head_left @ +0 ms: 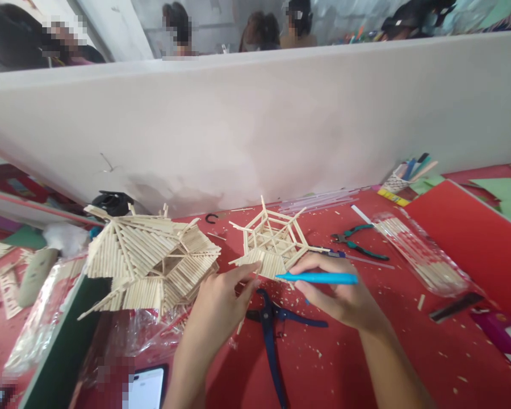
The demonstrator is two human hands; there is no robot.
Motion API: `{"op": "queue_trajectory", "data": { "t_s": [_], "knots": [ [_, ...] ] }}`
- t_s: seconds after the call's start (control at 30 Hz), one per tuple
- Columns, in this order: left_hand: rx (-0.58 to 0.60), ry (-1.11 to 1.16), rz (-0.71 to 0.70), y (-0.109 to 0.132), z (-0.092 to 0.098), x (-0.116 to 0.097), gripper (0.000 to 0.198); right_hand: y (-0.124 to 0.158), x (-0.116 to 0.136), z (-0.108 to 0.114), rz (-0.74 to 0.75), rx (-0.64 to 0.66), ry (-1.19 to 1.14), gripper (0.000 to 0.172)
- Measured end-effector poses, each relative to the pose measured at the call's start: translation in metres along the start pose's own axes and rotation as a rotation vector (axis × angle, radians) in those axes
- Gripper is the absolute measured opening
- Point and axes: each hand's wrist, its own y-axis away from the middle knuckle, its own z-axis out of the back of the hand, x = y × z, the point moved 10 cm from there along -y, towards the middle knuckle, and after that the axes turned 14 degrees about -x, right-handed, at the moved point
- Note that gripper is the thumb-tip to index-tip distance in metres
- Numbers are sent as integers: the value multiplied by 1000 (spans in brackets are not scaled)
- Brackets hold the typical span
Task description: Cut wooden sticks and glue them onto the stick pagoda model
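Note:
My right hand (pixel 338 295) is closed round a blue pen (pixel 319 278), its tip pointing left at the near edge of a hexagonal frame of thin wooden sticks (pixel 275 238) lying on the red table (pixel 366 352). My left hand (pixel 221 301) reaches to the same near edge, fingertips pinched on a stick of the frame. Beneath both hands lie dark blue pliers (pixel 270 329). A larger finished stick roof model (pixel 149 258) sits to the left.
A white partition (pixel 255 125) runs along the back, with other people seated behind it. Green-handled pliers (pixel 357 241), a clear bag of sticks (pixel 421 255), a red board (pixel 472 238), a pen cup (pixel 402 176) and a phone (pixel 147 389) lie around. Stick chips litter the table.

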Motion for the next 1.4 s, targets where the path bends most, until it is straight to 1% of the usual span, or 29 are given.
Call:
{"op": "queue_trajectory", "data": {
  "t_s": [0.07,0.13,0.23,0.33,0.57,0.8,1.1,1.23,1.4],
  "knots": [
    [-5,15,10,0,0,1,32,-11,3,-12,41,39,52,6],
    [2,36,25,0,0,2,33,-16,5,-23,89,80,84,7],
    [11,56,52,1,-1,3,32,-19,5,-30,107,102,94,7],
    [11,67,65,1,0,4,31,-19,2,-31,92,102,88,6],
    [25,56,76,1,-3,6,34,-16,0,-37,139,129,110,8],
    [45,61,76,0,-5,6,37,-16,1,-38,137,129,110,9],
    [12,103,81,1,-3,5,31,-15,0,-38,134,123,119,13],
    [12,107,83,1,-2,4,30,-15,-1,-36,126,102,120,10],
    [9,102,81,2,-2,5,29,-15,-1,-38,126,115,116,9]
  ]
}}
